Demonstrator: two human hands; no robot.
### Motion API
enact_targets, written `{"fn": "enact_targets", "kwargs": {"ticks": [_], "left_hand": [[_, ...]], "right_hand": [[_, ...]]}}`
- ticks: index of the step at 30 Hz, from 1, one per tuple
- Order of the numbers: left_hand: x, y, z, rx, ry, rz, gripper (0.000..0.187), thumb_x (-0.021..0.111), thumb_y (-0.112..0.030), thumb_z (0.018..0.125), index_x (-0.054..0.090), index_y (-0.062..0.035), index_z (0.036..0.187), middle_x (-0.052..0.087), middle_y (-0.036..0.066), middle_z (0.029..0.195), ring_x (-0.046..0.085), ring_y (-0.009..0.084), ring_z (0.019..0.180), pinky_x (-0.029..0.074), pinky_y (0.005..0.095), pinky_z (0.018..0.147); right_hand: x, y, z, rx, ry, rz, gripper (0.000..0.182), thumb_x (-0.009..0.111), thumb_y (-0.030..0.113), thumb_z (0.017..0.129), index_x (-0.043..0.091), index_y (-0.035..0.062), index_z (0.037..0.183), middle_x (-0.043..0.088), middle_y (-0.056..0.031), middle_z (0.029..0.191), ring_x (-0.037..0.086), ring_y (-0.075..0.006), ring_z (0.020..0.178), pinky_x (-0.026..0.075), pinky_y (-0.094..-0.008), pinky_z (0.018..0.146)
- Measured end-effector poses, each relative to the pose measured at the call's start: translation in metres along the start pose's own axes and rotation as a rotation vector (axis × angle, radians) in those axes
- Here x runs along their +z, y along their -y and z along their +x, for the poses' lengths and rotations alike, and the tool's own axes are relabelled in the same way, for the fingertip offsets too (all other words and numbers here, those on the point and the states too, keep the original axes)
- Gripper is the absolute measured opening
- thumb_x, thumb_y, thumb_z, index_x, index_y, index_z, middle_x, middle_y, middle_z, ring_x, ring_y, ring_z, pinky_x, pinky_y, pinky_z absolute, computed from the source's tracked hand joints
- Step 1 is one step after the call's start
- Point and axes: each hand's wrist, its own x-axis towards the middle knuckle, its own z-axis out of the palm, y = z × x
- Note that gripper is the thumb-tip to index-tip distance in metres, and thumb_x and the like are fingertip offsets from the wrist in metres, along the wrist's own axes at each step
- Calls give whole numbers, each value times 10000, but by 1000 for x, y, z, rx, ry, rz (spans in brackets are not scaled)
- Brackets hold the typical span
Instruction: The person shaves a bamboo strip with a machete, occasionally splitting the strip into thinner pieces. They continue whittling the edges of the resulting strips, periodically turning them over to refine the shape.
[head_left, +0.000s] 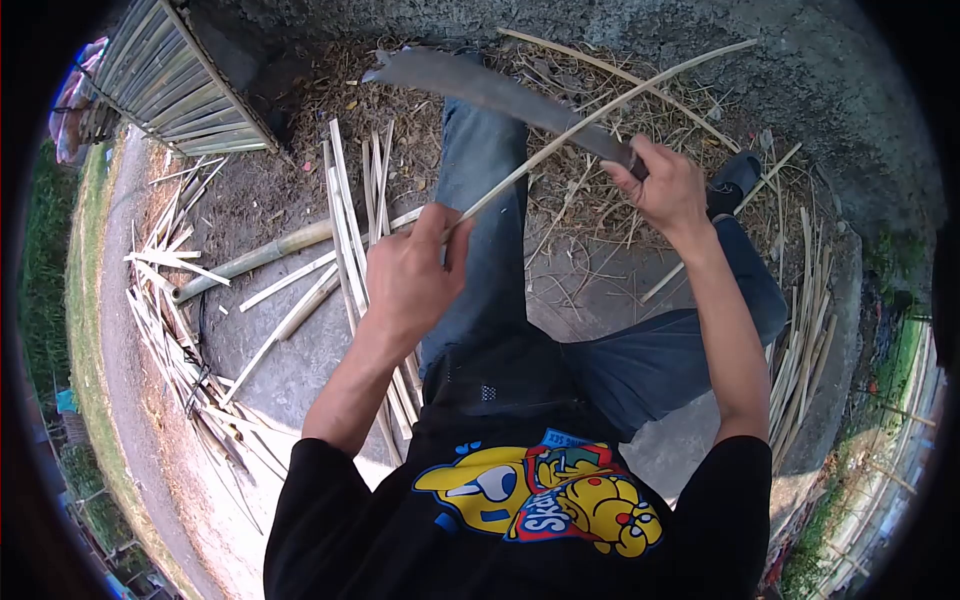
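My left hand (408, 275) pinches the near end of a thin bamboo strip (600, 112) that runs up and to the right across the picture. In my right hand (668, 186) is the handle of a large knife (480, 88). Its broad grey blade points left and lies against the strip where the two cross. I sit on the concrete ground with my legs in blue jeans stretched out below both hands.
Split bamboo strips (345, 235) lie in a bundle beside my left leg. A round bamboo pole (255, 260) and a pile of scraps (175, 330) sit further left. More strips (800, 350) lie at the right. Dry shavings (590, 180) cover the ground ahead. A bamboo panel (175, 80) stands at the top left.
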Motion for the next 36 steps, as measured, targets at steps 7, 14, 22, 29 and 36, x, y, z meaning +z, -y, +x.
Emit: {"fn": "enact_targets", "kwargs": {"ticks": [7,14,22,29,36], "left_hand": [[-135,128,-128,-143,-125,196,91,704,-20,898,616,-30,879,690,72,664,656,108,525,459,239,464],[-77,111,-74,-225,-128,-55,85,665,-43,948,616,-6,889,661,19,698,531,26,571,389,200,509],[-36,92,-51,-305,14,-617,136,634,-89,986,577,17,923,660,43,776,627,68,711,483,211,640],[-16,71,-52,-439,152,-766,192,628,-179,1002,604,4,949,665,41,720,476,8,534,335,189,481],[4,41,-49,-847,259,-1099,246,607,-242,1014,634,1,993,571,8,645,306,18,405,181,220,387]], "right_hand": [[-43,-306,-53,1141,-75,-152,778,413,644,981,699,-72,878,684,-230,840,669,-351,792,502,-443,725],[-58,-174,-51,1127,-430,928,535,478,580,993,558,67,863,470,-11,621,484,-121,479,393,-276,455],[-32,-31,-43,689,-227,1027,411,466,358,1054,618,-10,948,575,-46,695,499,-77,493,386,-248,453],[-14,60,-33,272,76,560,471,636,490,942,609,25,873,573,-100,590,599,-286,528,453,-391,509],[24,133,-52,-94,108,312,473,703,565,854,637,102,924,627,-74,696,647,-301,547,531,-424,518]]}}
